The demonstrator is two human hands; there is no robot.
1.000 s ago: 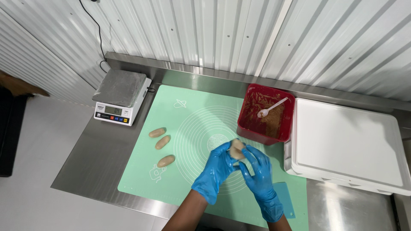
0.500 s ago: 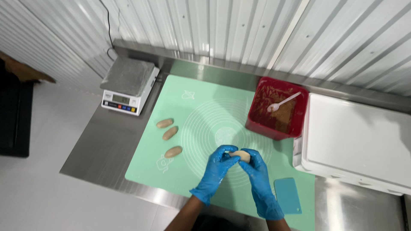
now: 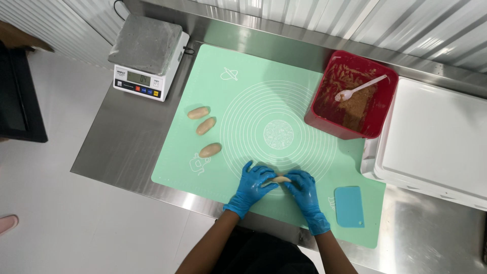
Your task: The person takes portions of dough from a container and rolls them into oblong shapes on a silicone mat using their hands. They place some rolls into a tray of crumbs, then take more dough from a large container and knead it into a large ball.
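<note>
Both hands had come down from mid-air onto the green mat (image 3: 228, 147). I had my left hand (image 3: 255, 183) and right hand (image 3: 303, 189) curled loosely over the dough piece (image 3: 280, 179), near the mat's near edge, pressing rather than gripping. I judged it mid-shaping; next called for gentle rolling. Open mat lay far; the blue scraper (image 3: 349, 206) sat close right, three finished rolls (image 3: 205, 126) left.

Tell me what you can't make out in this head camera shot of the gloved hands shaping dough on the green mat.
- Pale dough piece: mostly covered by the blue-gloved left hand and right hand; its full shape is hidden.
- Brown filling in the red square container: too small to identify.
- White lidded box: cut off by the right edge; contents hidden by its lid.
</note>
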